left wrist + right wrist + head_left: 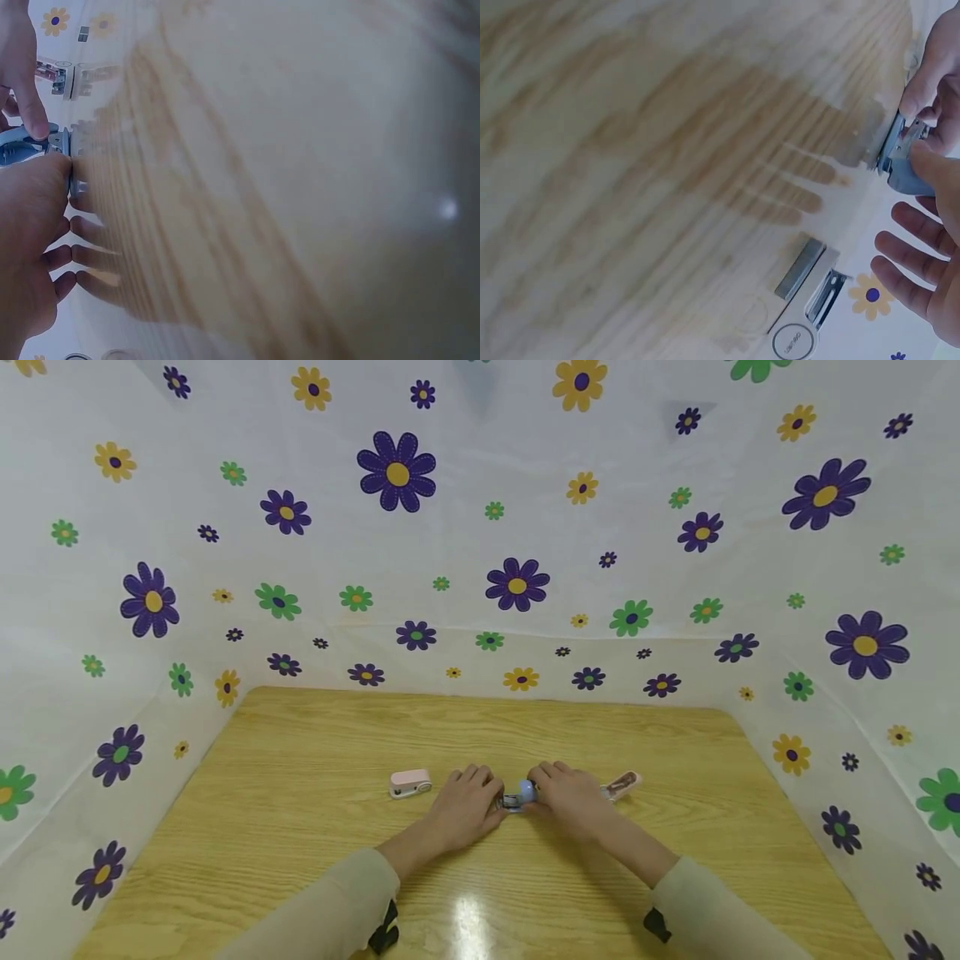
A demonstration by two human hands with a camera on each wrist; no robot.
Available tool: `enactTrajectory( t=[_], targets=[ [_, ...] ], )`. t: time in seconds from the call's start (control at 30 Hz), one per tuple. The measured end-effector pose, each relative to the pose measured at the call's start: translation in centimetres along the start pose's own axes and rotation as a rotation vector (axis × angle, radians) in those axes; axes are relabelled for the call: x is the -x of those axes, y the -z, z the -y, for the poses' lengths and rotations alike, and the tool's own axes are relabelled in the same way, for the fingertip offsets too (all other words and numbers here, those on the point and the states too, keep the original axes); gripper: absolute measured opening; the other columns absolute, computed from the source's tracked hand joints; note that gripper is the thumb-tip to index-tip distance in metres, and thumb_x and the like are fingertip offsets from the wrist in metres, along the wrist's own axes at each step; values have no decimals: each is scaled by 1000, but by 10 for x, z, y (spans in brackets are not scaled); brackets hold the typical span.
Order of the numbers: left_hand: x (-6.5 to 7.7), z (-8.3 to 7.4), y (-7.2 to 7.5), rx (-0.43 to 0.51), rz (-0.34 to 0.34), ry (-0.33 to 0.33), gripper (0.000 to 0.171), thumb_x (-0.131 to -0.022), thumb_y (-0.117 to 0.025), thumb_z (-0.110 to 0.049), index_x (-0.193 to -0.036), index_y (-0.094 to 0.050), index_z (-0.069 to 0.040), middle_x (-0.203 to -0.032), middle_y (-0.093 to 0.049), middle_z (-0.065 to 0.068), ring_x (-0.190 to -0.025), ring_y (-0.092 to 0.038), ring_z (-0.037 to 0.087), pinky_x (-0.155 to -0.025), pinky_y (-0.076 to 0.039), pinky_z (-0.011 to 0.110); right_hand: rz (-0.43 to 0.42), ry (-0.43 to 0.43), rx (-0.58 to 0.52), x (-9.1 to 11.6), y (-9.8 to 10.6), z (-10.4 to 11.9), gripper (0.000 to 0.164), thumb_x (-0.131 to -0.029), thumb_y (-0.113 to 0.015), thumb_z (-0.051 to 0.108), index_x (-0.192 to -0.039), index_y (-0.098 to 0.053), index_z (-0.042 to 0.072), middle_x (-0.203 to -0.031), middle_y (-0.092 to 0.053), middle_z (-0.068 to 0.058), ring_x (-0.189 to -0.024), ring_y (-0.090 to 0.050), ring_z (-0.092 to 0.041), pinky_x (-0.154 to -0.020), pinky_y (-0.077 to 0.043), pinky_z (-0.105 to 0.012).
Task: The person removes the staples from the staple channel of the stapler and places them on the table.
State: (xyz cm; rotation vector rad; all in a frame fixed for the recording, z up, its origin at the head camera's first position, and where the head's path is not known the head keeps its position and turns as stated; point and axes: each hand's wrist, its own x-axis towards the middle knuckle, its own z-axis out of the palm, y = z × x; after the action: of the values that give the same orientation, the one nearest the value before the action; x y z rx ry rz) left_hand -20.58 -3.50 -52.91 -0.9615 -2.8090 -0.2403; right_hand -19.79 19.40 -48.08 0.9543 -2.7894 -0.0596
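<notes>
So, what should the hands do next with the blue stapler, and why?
I'd probably have the right hand gently ease the blue stapler's rounded end back a little, while the left hand steadies the other side. Both hands hold it, and a metal part shows between them, so going slowly might stop it slipping.
</notes>
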Motion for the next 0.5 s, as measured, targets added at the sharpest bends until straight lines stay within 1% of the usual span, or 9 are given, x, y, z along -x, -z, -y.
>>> enactTrajectory(
  t=[0.03, 0.17, 0.27, 0.4, 0.5],
  targets=[
    [0, 0, 0, -2, 1, 0, 28, -105, -61, -50, -111, -63, -22, -113, -61, -1, -105, -57, 18, -92, -51, 39, 2, 1, 4, 0, 1, -1, 40, -95, -75, 48, -115, -67, 15, -105, -71, 1, -92, -68, -16, -71, -58, -29],
    [0, 0, -2, -14, -3, -7, 29, -105, -60, -50, -112, -64, -22, -112, -61, -1, -104, -57, 18, -92, -52, 39, -2, -6, 14, 2, 3, -6, 39, -93, -77, 51, -111, -66, 18, -98, -67, 3, -86, -66, -15, -64, -54, -27],
    [0, 0, -3, -16, -8, -10, 29, -105, -60, -50, -111, -64, -22, -111, -61, -1, -102, -56, 17, -91, -52, 39, -9, -4, 33, 2, 4, -8, 38, -92, -77, 53, -107, -64, 20, -92, -61, 4, -77, -60, -13, -57, -46, -24],
    [0, 0, -1, -10, -5, -5, 27, -105, -61, -49, -110, -64, -23, -110, -61, -1, -102, -56, 17, -91, -52, 39, 5, 0, 56, 1, 5, -10, 39, -93, -75, 56, -106, -63, 22, -89, -58, 4, -72, -52, -11, -55, -40, -23],
    [0, 0, 1, -13, -4, -4, 26, -105, -61, -49, -109, -64, -23, -110, -61, -1, -101, -56, 17, -91, -52, 38, 11, 1, 61, 0, 5, -12, 39, -93, -74, 57, -106, -64, 22, -89, -57, 4, -72, -53, -12, -55, -41, -23]
  ],
)
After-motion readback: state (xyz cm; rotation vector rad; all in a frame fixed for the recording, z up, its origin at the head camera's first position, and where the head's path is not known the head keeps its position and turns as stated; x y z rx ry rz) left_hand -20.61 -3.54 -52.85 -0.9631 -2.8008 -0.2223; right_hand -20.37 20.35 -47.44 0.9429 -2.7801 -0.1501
